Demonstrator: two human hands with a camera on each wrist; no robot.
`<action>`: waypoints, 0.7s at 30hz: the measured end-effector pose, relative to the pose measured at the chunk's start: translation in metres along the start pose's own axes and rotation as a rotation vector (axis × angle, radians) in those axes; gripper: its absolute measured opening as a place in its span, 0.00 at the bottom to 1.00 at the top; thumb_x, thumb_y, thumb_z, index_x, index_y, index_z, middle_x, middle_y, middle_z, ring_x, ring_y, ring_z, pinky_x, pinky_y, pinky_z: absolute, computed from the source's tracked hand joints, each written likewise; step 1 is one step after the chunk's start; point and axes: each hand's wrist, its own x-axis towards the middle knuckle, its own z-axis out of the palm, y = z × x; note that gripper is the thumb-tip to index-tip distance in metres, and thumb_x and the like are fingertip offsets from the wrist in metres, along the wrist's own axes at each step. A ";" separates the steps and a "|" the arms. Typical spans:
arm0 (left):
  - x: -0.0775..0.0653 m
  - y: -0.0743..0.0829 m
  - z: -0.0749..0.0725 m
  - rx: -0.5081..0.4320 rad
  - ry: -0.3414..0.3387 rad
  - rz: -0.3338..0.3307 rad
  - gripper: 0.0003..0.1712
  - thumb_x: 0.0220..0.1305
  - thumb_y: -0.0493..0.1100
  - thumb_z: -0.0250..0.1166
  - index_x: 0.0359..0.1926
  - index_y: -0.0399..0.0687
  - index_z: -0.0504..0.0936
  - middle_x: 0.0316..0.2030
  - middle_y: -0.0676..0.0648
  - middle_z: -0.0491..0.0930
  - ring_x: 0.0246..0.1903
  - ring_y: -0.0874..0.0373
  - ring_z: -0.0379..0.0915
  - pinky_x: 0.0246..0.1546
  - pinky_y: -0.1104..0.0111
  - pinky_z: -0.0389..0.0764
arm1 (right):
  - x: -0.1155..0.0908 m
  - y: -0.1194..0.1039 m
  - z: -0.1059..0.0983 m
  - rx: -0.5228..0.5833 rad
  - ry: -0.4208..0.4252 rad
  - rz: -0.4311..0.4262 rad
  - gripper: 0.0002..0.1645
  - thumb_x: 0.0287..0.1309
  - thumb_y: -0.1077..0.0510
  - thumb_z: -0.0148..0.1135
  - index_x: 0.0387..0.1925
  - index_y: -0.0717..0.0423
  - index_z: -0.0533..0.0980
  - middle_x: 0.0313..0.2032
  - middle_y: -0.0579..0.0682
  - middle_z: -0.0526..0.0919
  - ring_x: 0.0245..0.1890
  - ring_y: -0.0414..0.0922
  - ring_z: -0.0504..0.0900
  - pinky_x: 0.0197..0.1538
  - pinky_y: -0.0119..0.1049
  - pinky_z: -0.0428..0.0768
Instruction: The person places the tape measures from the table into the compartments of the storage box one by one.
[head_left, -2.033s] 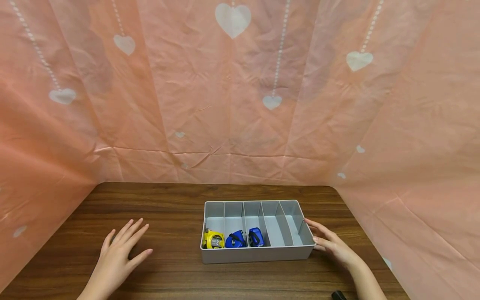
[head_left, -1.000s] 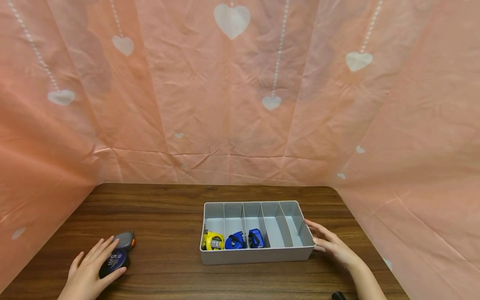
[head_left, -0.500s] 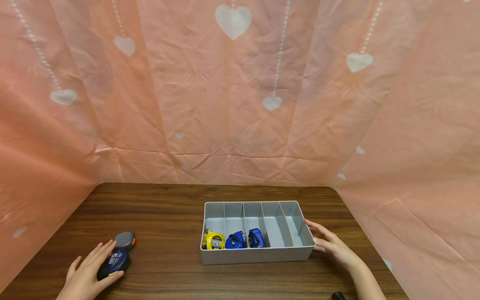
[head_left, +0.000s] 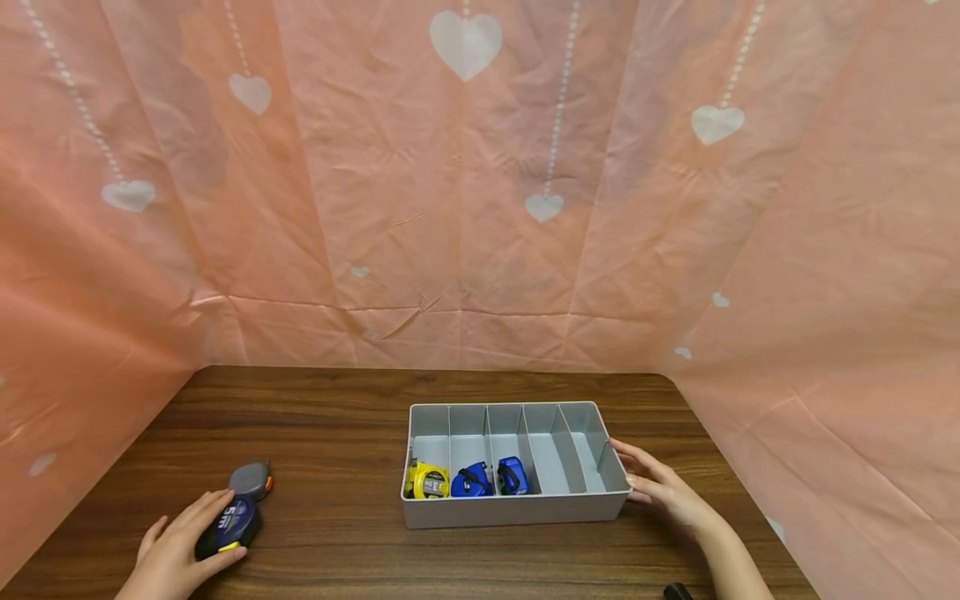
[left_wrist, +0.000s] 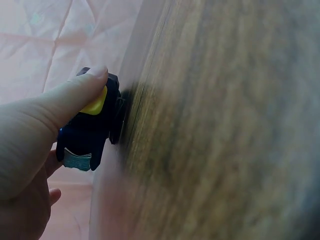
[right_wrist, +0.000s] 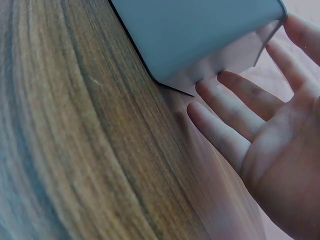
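At the left of the table, my left hand (head_left: 174,546) grips a dark blue and black tape measure (head_left: 234,523) marked 5m, thumb on its near side by a yellow button. The left wrist view shows the thumb (left_wrist: 75,97) lying across that button, and the metal tape end (left_wrist: 77,160) below. Just beyond is a grey tape measure (head_left: 250,481) with an orange tab. My right hand (head_left: 671,496) touches the right end of a grey divided box (head_left: 517,510); in the right wrist view its fingers (right_wrist: 235,107) are extended at the end wall.
In the box's left compartments lie a yellow tape measure (head_left: 429,481) and two blue ones, a tape measure (head_left: 471,480) and another tape measure (head_left: 513,476). A black object (head_left: 677,592) shows at the front edge. Pink cloth (head_left: 465,208) surrounds the wooden table (head_left: 337,442).
My left hand has moved left and toward me, uncovering both loose tape measures, and its fingers have closed around the dark blue one. The right hand and the box have stayed put.
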 end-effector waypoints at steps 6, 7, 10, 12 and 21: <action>0.001 0.000 -0.001 0.004 0.027 0.031 0.50 0.39 0.66 0.67 0.58 0.37 0.67 0.53 0.32 0.67 0.49 0.32 0.64 0.44 0.35 0.48 | 0.000 -0.001 0.001 -0.002 0.007 0.006 0.30 0.63 0.68 0.41 0.65 0.67 0.48 0.57 0.78 0.50 0.54 0.54 0.68 0.48 0.41 0.74; 0.001 0.000 -0.001 0.002 0.029 0.035 0.50 0.39 0.66 0.67 0.57 0.36 0.68 0.52 0.32 0.67 0.48 0.32 0.64 0.44 0.35 0.48 | 0.000 -0.001 0.001 -0.003 0.008 0.007 0.30 0.63 0.68 0.41 0.65 0.67 0.48 0.57 0.78 0.50 0.54 0.54 0.68 0.48 0.41 0.74; 0.002 0.000 -0.001 0.001 0.033 0.038 0.50 0.38 0.65 0.68 0.56 0.35 0.69 0.51 0.31 0.68 0.47 0.32 0.65 0.44 0.36 0.48 | 0.000 -0.001 0.000 -0.003 0.007 0.003 0.30 0.63 0.68 0.41 0.65 0.67 0.48 0.57 0.78 0.50 0.54 0.54 0.68 0.48 0.41 0.74; 0.001 0.000 -0.001 -0.007 0.042 0.047 0.50 0.37 0.64 0.69 0.55 0.34 0.70 0.50 0.31 0.68 0.47 0.32 0.66 0.45 0.36 0.49 | 0.000 -0.002 0.000 -0.005 0.003 -0.003 0.30 0.63 0.68 0.41 0.65 0.67 0.48 0.57 0.78 0.50 0.54 0.53 0.68 0.48 0.41 0.74; 0.001 0.001 0.000 -0.015 0.115 0.108 0.46 0.34 0.61 0.72 0.51 0.34 0.74 0.46 0.35 0.72 0.45 0.34 0.68 0.45 0.41 0.57 | 0.001 0.001 -0.001 -0.002 0.003 0.005 0.30 0.63 0.68 0.41 0.65 0.67 0.48 0.57 0.79 0.50 0.54 0.52 0.69 0.48 0.41 0.74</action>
